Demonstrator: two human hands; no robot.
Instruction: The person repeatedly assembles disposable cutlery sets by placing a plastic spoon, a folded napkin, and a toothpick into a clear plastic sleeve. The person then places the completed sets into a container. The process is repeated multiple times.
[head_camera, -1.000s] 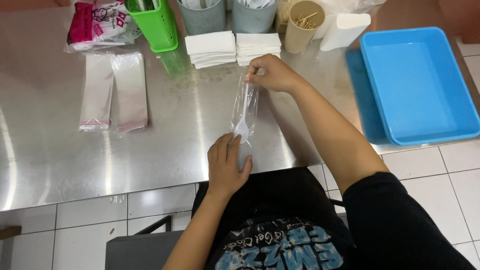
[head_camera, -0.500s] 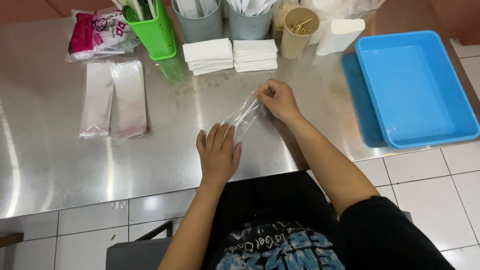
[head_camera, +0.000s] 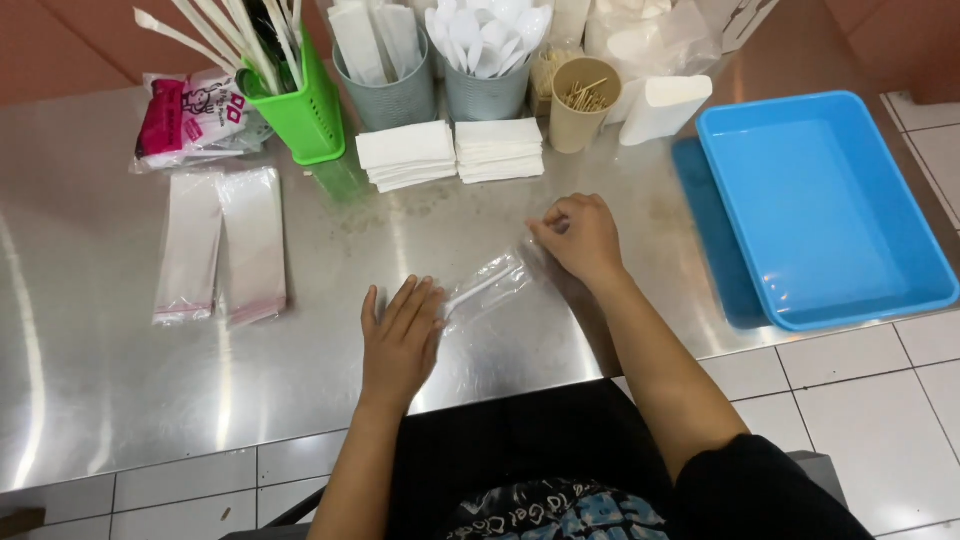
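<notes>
While clear sleeve (head_camera: 487, 283) with white utensil inside lies flat on steel table (head_camera: 100, 400), lower end is pressed under left hand (head_camera: 400, 335), fingers flat; upper end is pinched by right hand (head_camera: 580, 238). Blue tray (head_camera: 830, 200) is set far right; tiled floor is seen below.

Tray (head_camera: 930, 270) blue – basket (head_camera: 312, 110) green – napkins (head_camera: 405, 155) white – pouch (head_camera: 490, 285) clear
</notes>
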